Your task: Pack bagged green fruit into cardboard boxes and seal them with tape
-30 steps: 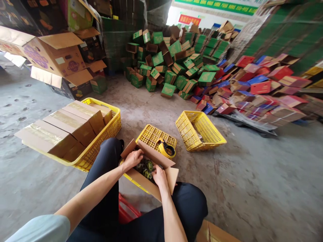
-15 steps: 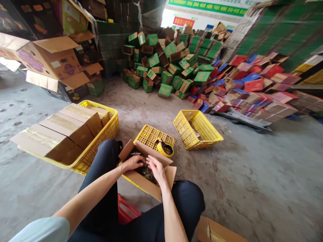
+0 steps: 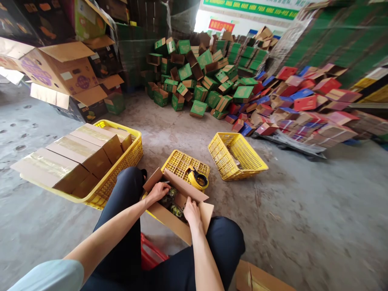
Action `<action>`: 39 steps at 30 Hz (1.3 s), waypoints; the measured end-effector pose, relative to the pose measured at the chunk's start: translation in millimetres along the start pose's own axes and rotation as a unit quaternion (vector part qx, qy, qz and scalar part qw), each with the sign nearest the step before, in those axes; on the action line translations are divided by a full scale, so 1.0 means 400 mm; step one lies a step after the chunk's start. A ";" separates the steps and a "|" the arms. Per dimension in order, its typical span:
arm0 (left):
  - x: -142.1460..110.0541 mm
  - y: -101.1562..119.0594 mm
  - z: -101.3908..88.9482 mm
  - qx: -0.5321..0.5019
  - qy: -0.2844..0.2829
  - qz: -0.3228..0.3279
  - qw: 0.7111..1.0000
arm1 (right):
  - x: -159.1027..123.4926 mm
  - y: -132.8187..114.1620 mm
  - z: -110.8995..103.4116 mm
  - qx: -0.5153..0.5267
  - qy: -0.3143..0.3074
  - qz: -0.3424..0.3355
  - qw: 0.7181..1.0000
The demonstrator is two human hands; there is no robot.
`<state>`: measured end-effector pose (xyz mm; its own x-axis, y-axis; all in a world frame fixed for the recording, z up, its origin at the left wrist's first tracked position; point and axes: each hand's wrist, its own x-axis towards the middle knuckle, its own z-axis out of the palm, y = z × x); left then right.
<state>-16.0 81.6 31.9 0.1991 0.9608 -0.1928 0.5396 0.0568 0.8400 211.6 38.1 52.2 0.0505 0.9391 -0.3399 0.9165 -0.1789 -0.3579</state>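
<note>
Between my knees stands an open cardboard box (image 3: pixel 172 221) with its flaps spread outward. Inside lie dark green, shiny packs (image 3: pixel 177 210) that look wrapped in clear plastic; their exact kind is too small to tell. My left hand (image 3: pixel 159 191) is in the left end of the box, fingers curled, with a thin pale edge showing at the fingertips. Toward the right end, my right hand (image 3: pixel 192 211) reaches down with its fingers bent and closed, their tips hidden inside. What either hand grips cannot be made out.
A yellow tape dispenser (image 3: pixel 197 178) rests on an upturned yellow crate (image 3: pixel 177 162) just beyond the box. Another yellow crate (image 3: pixel 242 161) stands to the right. On the left, a large yellow crate (image 3: pixel 138 149) holds several taped cartons (image 3: pixel 81 147). Green boxes (image 3: pixel 198 108) are heaped behind.
My hands have moved apart: the left shifted slightly left and up, the right lower into the box's right end. More of the green packs and the box's inner wall now shows.
</note>
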 end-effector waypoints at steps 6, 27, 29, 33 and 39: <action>0.002 -0.012 0.005 -0.054 -0.002 -0.003 0.999 | -0.002 -0.012 0.007 -0.050 -0.013 -0.024 0.998; 0.008 -0.016 0.017 -0.104 -0.028 -0.003 0.994 | -0.018 -0.021 -0.028 -0.022 0.024 -0.052 0.998; 0.009 -0.019 0.019 -0.103 -0.026 -0.006 0.994 | -0.024 -0.023 -0.044 0.004 0.046 -0.062 0.997; 0.012 -0.021 0.022 -0.104 -0.024 -0.008 0.994 | -0.026 -0.014 -0.078 0.085 0.098 -0.087 0.988; 0.013 -0.019 0.026 -0.109 -0.040 -0.007 0.993 | -0.014 0.002 -0.073 0.218 0.112 -0.076 0.967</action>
<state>-10.5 83.3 19.4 0.2624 0.9353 -0.2375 0.3537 0.1357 0.9255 223.7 41.4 79.2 0.0576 0.9954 -0.0763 0.6678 -0.0952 -0.7382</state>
